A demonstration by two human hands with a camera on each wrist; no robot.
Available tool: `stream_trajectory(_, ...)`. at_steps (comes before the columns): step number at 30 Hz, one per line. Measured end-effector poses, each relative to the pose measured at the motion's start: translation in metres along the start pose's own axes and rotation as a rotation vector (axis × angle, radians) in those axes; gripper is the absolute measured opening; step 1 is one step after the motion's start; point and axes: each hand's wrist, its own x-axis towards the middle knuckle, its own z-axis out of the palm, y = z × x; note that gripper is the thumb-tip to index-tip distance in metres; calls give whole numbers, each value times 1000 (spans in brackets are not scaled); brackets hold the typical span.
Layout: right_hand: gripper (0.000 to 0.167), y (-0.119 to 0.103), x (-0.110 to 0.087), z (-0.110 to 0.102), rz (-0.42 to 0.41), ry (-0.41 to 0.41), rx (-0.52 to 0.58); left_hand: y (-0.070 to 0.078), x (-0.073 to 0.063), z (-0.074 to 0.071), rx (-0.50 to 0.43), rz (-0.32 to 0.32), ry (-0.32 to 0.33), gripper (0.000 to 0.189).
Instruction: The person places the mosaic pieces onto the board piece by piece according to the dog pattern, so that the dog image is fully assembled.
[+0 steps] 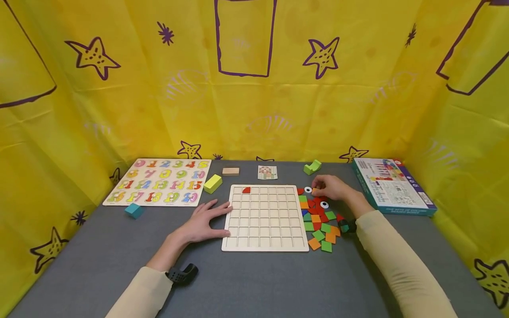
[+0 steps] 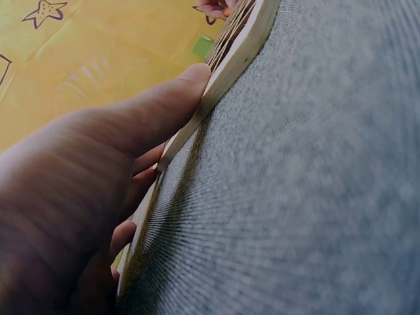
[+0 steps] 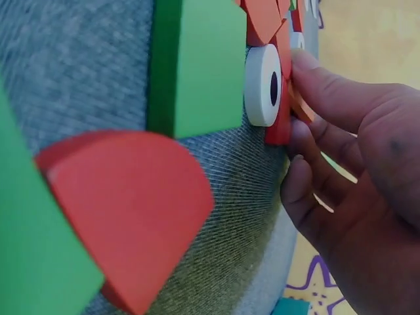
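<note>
A wooden grid board [image 1: 264, 221] lies on the grey table, with a red quarter-round piece [image 1: 247, 190] in its top row. My left hand [image 1: 203, 223] rests at the board's left side, fingers spread and thumb against the edge; the left wrist view shows the thumb [image 2: 177, 98] touching the rim. At the far end of the pile right of the board, my right hand [image 1: 332, 187] pinches an orange piece [image 3: 300, 105] between thumb and fingers. Round white eye pieces [image 1: 324, 205] lie close by, among red pieces and green squares [image 1: 326, 246].
Left of the board are a number puzzle [image 1: 157, 182], a teal block [image 1: 134, 210] and a yellow block [image 1: 212, 183]. Behind it sit a plain wooden block [image 1: 230, 171], a pattern card [image 1: 267, 172] and a green curved block [image 1: 312, 167]. A game box [image 1: 393, 185] stands right.
</note>
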Motion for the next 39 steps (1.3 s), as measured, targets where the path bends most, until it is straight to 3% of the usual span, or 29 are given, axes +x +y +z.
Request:
stream_trajectory(9,11,-6,1,-14,-12,-9,86,0,0,-1,-2,-13,-9,81)
stream_trajectory(16,14,-22,16,-15,-91,42,138,-2,-1,0,1,1,-2,81)
stream_trajectory(21,13,-40,26,-6,-135,53,166,-2,-1,0,-3,1,3,81)
stream_trajectory(30,14,-78,48,19,-153,6,199,0,-1,0,-8,-5,-1,81)
stream_trajectory(39,9,-109,74,47,-233,-37,189,0,-1,0,4,-25,-11,82)
